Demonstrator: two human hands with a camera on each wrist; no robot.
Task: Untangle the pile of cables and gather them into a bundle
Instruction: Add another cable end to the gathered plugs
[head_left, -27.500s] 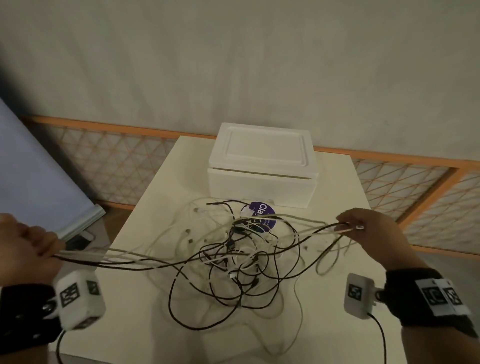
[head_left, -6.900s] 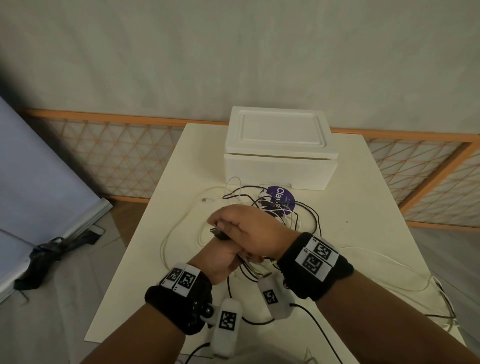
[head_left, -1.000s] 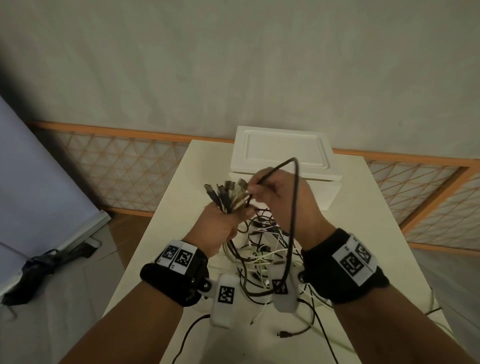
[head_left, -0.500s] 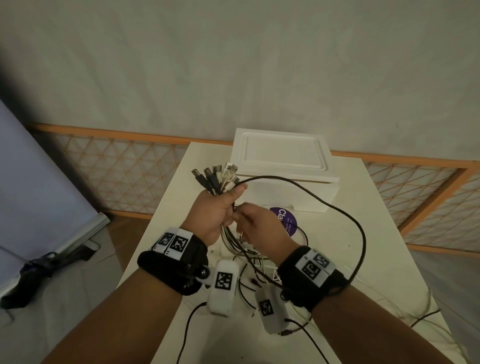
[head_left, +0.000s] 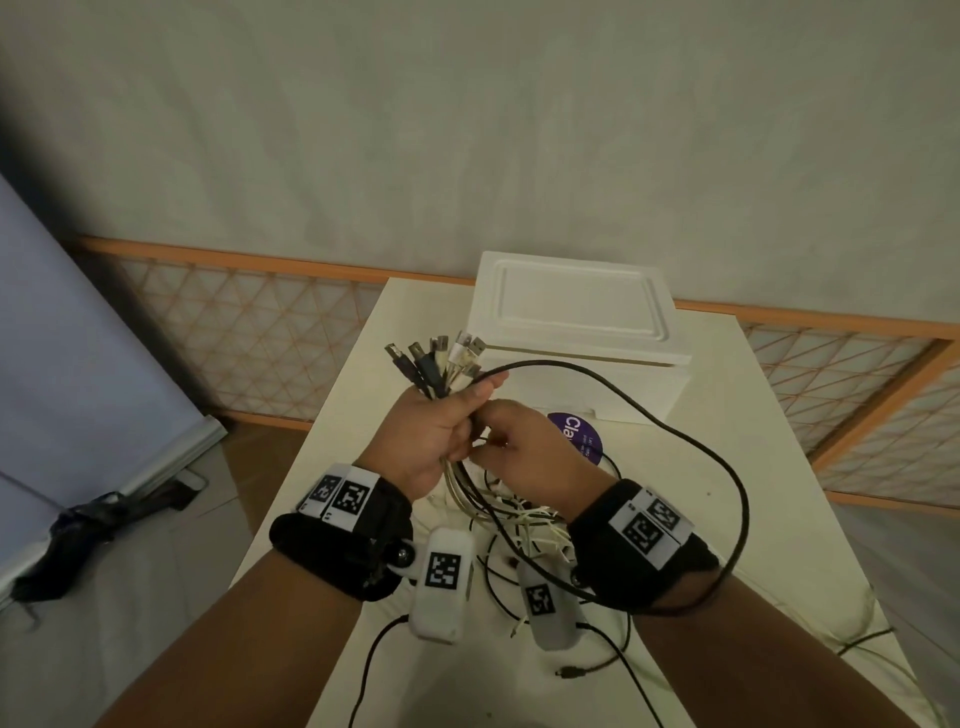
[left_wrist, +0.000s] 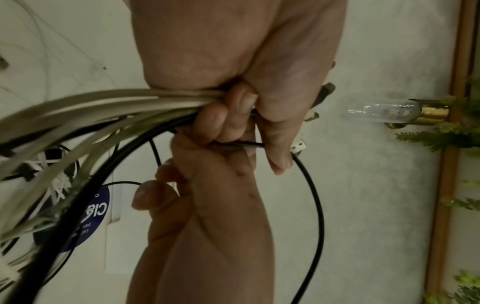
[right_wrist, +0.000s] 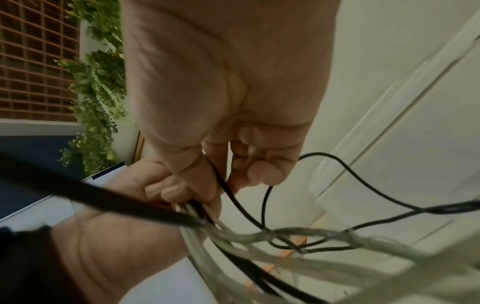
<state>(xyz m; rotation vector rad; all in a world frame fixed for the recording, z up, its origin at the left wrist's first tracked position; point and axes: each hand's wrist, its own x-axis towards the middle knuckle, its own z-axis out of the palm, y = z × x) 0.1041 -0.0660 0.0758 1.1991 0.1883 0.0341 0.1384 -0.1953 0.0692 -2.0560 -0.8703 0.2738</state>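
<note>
Now gathering — left hand (head_left: 436, 436) fists the cable bundle (head_left: 441, 364) above the table (head_left: 753, 467).
Right hand (head_left: 524, 452) pinches a thin black cable (head_left: 727, 467) beside it — next likely feeds that loop into the fist.

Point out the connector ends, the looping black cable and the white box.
connector ends (head_left: 441, 358), head view, plugs fanned above the fist
black cable (head_left: 717, 457), head view, outer arc of loop
white box (head_left: 571, 306), head view, lid top

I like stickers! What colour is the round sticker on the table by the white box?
Dark purple-blue with white letters; the round sticker shows best in the head view.
</note>
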